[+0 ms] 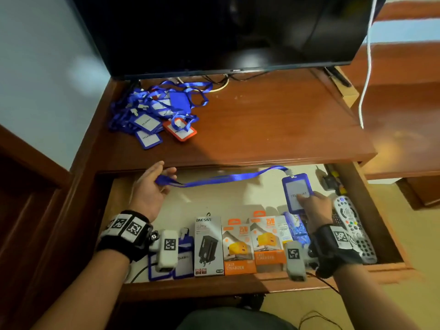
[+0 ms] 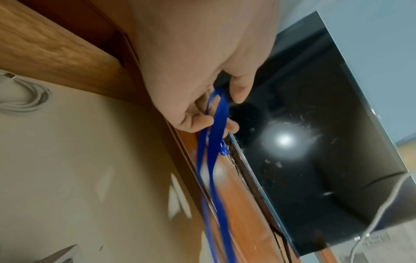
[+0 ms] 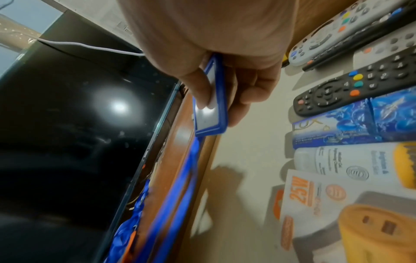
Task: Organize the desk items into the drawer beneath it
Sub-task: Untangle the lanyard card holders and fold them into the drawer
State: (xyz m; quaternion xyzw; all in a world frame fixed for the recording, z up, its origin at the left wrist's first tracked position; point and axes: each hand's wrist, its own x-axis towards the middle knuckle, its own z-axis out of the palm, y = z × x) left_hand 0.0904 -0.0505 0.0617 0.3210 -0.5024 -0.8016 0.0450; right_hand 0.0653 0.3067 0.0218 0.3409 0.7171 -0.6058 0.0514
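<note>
Over the open drawer (image 1: pixel 390 239), my right hand (image 1: pixel 314 206) pinches a blue ID badge holder (image 1: pixel 296 190) (image 3: pixel 210 105) between thumb and fingers. Its blue lanyard (image 1: pixel 226 178) (image 2: pixel 213 142) stretches left to my left hand (image 1: pixel 154 186), whose fingers (image 2: pixel 195 121) curl round the strap's loop end just under the desk's front edge. A tangled pile of blue lanyards and badges (image 1: pixel 154 113), one of them an orange badge holder (image 1: pixel 181 129), lies on the desk top (image 1: pixel 273 120) at the back left.
The drawer's front row holds two blue badges (image 1: pixel 183 258), a black charger box (image 1: pixel 208 244), two orange charger boxes (image 1: pixel 254 244), blue packets (image 3: pixel 355 122) and remotes (image 1: pixel 354 229) at the right. A dark TV (image 1: pixel 226 32) stands on the desk. A white cable (image 1: pixel 366 67) hangs at right.
</note>
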